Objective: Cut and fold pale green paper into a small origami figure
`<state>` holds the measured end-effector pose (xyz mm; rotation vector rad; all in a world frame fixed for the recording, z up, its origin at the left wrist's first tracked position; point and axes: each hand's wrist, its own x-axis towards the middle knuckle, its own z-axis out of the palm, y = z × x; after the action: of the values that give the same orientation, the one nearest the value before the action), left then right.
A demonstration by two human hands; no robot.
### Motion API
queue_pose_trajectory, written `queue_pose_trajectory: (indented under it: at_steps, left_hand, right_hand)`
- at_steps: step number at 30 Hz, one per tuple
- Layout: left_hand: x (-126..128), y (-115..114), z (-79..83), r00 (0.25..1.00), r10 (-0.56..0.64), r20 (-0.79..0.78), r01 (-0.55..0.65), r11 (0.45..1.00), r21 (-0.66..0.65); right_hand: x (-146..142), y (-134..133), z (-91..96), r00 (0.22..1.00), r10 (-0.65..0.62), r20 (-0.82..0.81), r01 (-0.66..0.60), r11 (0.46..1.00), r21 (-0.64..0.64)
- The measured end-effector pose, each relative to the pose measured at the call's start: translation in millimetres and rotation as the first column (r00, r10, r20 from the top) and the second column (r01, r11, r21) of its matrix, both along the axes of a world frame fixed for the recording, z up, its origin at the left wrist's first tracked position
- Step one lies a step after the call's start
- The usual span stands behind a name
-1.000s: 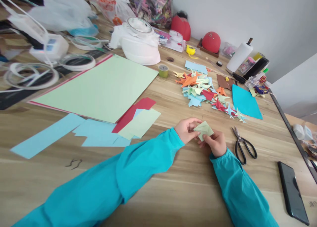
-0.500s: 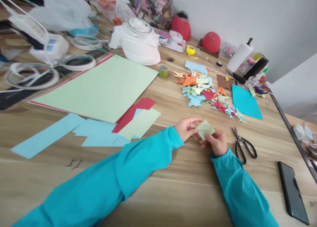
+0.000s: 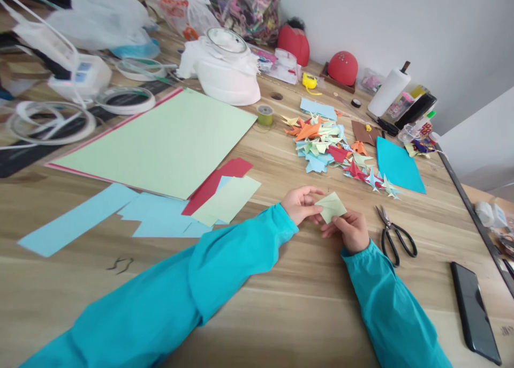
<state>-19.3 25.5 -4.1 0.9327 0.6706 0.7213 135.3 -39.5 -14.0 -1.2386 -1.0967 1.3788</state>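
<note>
A small folded square of pale green paper [image 3: 331,207] is pinched between both hands above the table. My left hand [image 3: 301,204] grips its left corner, thumb on top. My right hand [image 3: 350,228] holds the lower right edge between thumb and fingers. Crease lines show on the paper's face. Just beyond the hands lies a pile of folded paper cranes [image 3: 321,137] in orange, red, blue and pale green. Black-handled scissors [image 3: 392,234] rest on the table to the right of my right hand.
Large pale green sheets [image 3: 160,143] lie at the left, with cut blue strips [image 3: 78,218] and a red piece [image 3: 219,183] before them. A turquoise paper stack [image 3: 399,164] is at right. A phone [image 3: 476,312] lies near the right edge. A thread spool [image 3: 265,115] stands mid-table.
The folded paper has tilted and shifted slightly left and up between my fingers. Both hands keep hold of it, with small finger movements. Everything else is unchanged.
</note>
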Motion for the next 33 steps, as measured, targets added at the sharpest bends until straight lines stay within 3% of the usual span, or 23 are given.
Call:
queue_pose_trajectory:
  at_steps: [8, 15, 22, 28, 33]
  left_hand:
    - [1, 0, -2.2, 0.999, 0.043, 0.013, -0.043, 0.999, -0.022]
    - [2, 2, -5.1, 0.997, 0.068, 0.022, -0.068, 0.998, -0.008]
    - [2, -2, -3.3, 0.998, 0.061, -0.024, -0.059, 0.996, 0.071]
    - [5, -5, -6.2, 0.995, 0.077, -0.057, -0.067, 0.985, 0.156]
    - [4, -8, -8.2, 0.987, 0.025, -0.157, 0.013, 0.972, 0.233]
  right_hand:
    - [3, 0, -1.5, 0.996, 0.037, -0.079, -0.037, 0.999, 0.011]
    - [0, -1, 3.1, 0.990, -0.005, -0.140, 0.007, 1.000, 0.013]
    - [-1, 0, 0.2, 1.000, -0.018, -0.014, 0.017, 1.000, -0.016]
    - [-4, -2, 4.9, 0.998, 0.048, 0.046, -0.050, 0.998, 0.040]
    - [-9, -3, 10.7, 0.984, 0.008, 0.177, -0.018, 0.998, 0.053]
